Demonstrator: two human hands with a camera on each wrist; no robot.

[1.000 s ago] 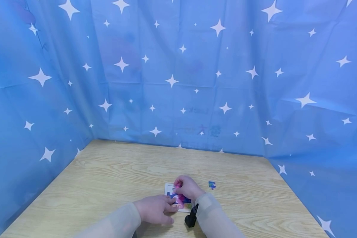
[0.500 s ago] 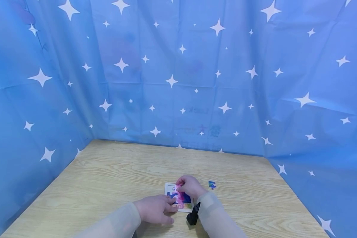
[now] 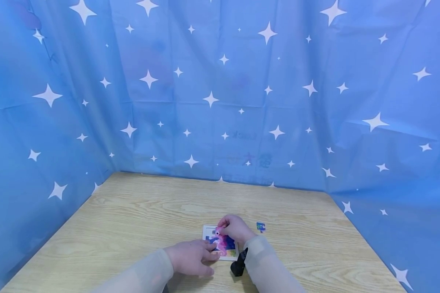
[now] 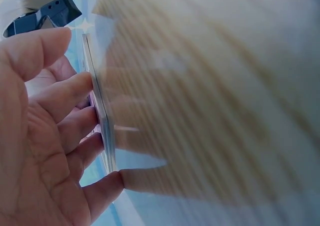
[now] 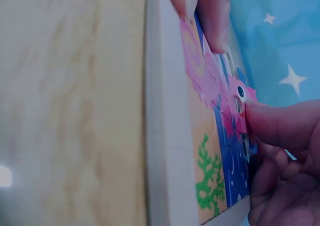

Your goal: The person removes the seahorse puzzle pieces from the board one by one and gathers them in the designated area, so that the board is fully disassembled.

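A puzzle board [image 3: 204, 232] with a white frame lies on the table, showing a pink seahorse, dark blue water and green seaweed [image 5: 210, 178]. My right hand [image 3: 236, 228] pinches a pink puzzle piece [image 5: 239, 93] with a printed eye, held at the upper part of the board. In the right wrist view this piece stands slightly above the others, with gaps beneath it. My left hand [image 3: 191, 258] rests its fairly straight fingertips on the board's left and near side. The left wrist view has those fingers [image 4: 75, 93] along the board's edge [image 4: 107, 131].
A loose blue puzzle piece [image 3: 261, 226] lies on the wooden table [image 3: 161, 207], right of the board. A black wrist camera [image 3: 239, 266] sits by the right sleeve. Blue curtains with white stars [image 3: 210, 99] stand behind the table and at its sides.
My right hand has shifted slightly right with the pink piece, which has turned so that its eye shows. The left hand stays in place on the board.
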